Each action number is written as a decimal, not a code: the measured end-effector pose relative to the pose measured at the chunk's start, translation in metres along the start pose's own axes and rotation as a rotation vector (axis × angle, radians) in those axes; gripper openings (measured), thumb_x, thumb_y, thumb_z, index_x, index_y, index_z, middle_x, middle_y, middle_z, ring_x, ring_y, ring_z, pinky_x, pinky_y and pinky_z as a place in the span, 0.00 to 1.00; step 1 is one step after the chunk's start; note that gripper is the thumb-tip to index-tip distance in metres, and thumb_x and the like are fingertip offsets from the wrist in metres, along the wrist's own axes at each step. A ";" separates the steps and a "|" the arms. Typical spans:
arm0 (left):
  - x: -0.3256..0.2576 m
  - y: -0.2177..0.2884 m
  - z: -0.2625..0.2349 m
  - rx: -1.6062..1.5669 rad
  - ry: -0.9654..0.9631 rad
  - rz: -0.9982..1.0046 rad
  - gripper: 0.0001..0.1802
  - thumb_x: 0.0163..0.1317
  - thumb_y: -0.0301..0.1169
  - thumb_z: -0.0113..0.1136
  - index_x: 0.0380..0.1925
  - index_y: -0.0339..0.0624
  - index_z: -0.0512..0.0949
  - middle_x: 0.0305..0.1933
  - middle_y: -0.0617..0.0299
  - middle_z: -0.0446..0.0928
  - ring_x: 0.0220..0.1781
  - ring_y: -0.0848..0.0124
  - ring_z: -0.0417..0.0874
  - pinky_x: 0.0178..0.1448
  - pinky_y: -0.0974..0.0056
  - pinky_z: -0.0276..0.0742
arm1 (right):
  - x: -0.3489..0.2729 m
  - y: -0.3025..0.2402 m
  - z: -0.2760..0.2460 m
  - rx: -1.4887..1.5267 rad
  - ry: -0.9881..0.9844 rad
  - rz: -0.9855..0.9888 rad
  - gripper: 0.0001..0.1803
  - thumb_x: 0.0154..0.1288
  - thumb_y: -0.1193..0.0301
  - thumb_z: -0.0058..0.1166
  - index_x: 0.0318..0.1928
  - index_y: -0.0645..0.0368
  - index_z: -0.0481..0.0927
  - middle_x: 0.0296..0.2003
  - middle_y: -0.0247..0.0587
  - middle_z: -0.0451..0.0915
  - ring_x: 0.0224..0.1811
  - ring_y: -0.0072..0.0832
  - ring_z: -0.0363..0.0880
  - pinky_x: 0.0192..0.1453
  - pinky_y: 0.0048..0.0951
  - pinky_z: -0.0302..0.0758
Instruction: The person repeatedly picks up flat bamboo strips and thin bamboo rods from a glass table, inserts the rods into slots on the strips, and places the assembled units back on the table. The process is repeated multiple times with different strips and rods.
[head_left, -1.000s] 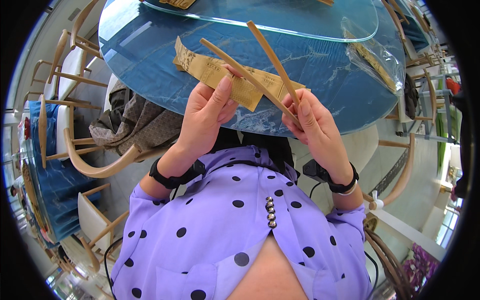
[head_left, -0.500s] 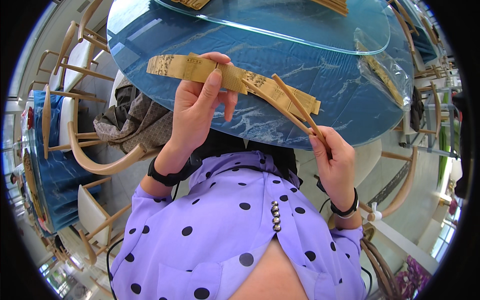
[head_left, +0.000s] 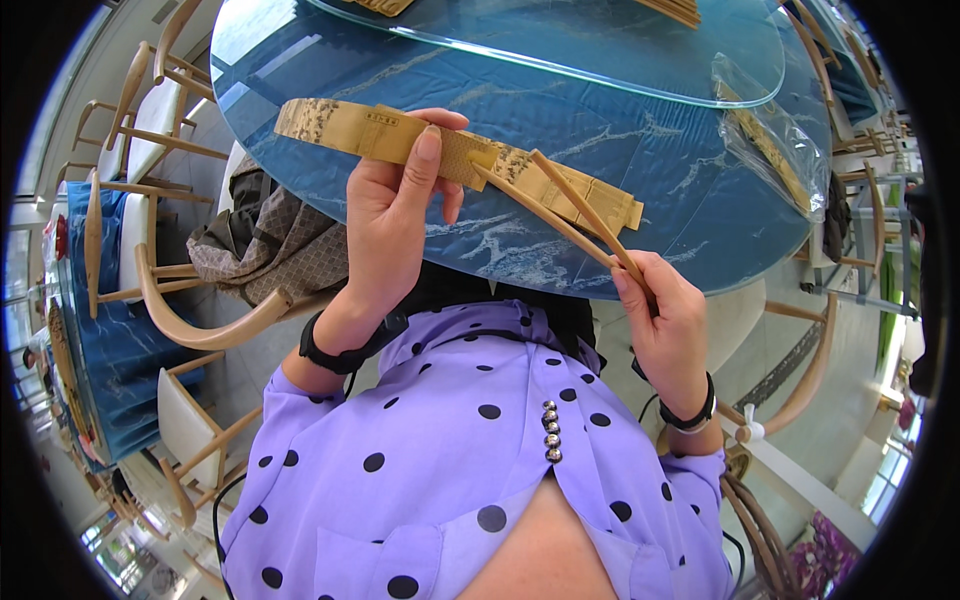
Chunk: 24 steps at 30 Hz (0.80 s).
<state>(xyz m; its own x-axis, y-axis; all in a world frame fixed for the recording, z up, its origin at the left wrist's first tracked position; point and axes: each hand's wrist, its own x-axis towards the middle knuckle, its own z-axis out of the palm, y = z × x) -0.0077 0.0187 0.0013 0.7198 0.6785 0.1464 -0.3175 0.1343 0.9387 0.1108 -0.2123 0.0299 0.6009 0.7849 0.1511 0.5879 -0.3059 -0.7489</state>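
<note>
Table [head_left: 300,60]: round, blue marbled top, glass turntable on it.
Plastic bag [head_left: 775,150]: clear, on table at right, holds tan sticks.
Paper sleeve [head_left: 400,140]: long, tan, pinched by left hand [head_left: 400,225] above table edge.
Chopsticks [head_left: 565,205]: wooden pair, tips at sleeve, gripped in closed right hand [head_left: 665,320].

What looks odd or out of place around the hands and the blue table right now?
Nothing is spilled or broken. The left hand holds a long tan paper sleeve over the blue table, and the right hand holds a chopstick pair partly inside it. One oddity: a brown bag slumps on the wooden chair.
</note>
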 end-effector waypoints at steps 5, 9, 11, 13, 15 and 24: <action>0.000 -0.002 0.000 -0.057 -0.016 -0.082 0.16 0.79 0.38 0.52 0.52 0.35 0.78 0.34 0.63 0.78 0.26 0.81 0.73 0.30 0.75 0.68 | 0.001 0.002 0.000 0.030 -0.027 0.019 0.06 0.72 0.75 0.58 0.44 0.66 0.80 0.28 0.45 0.77 0.23 0.34 0.74 0.28 0.29 0.71; -0.001 -0.005 0.007 -0.049 -0.031 -0.052 0.15 0.78 0.36 0.55 0.53 0.35 0.78 0.36 0.64 0.79 0.28 0.80 0.74 0.31 0.75 0.69 | 0.002 0.000 -0.001 0.052 -0.107 0.064 0.07 0.74 0.73 0.56 0.44 0.65 0.79 0.27 0.45 0.76 0.22 0.37 0.73 0.28 0.31 0.70; -0.002 -0.007 0.011 -0.015 -0.041 -0.023 0.15 0.77 0.35 0.57 0.53 0.35 0.78 0.37 0.64 0.79 0.28 0.80 0.74 0.32 0.75 0.70 | 0.003 0.001 0.002 0.050 -0.119 0.066 0.07 0.74 0.72 0.56 0.44 0.65 0.79 0.27 0.46 0.76 0.23 0.39 0.73 0.28 0.33 0.71; -0.002 -0.011 0.016 -0.028 -0.017 -0.014 0.15 0.76 0.34 0.58 0.53 0.34 0.78 0.37 0.64 0.80 0.29 0.80 0.75 0.33 0.74 0.71 | 0.004 0.002 0.007 0.029 -0.109 0.046 0.07 0.73 0.72 0.57 0.44 0.64 0.79 0.27 0.47 0.77 0.23 0.43 0.74 0.29 0.35 0.71; -0.001 -0.015 0.019 -0.085 0.041 -0.015 0.15 0.75 0.34 0.60 0.52 0.33 0.79 0.38 0.63 0.80 0.29 0.80 0.75 0.33 0.74 0.72 | 0.004 0.003 0.013 -0.028 -0.096 -0.028 0.07 0.74 0.71 0.56 0.43 0.63 0.78 0.27 0.49 0.78 0.25 0.46 0.76 0.29 0.38 0.72; -0.005 -0.012 0.019 -0.051 0.014 0.025 0.13 0.74 0.33 0.61 0.48 0.33 0.81 0.41 0.61 0.83 0.30 0.80 0.77 0.34 0.73 0.74 | 0.009 0.000 0.004 -0.115 -0.328 0.057 0.15 0.80 0.64 0.46 0.37 0.61 0.75 0.24 0.53 0.77 0.29 0.52 0.78 0.31 0.47 0.71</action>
<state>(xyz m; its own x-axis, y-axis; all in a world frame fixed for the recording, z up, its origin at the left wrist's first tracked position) 0.0039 0.0001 -0.0045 0.7027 0.6920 0.1652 -0.3667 0.1533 0.9176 0.1147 -0.2033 0.0286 0.4394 0.8904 -0.1188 0.6265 -0.3985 -0.6699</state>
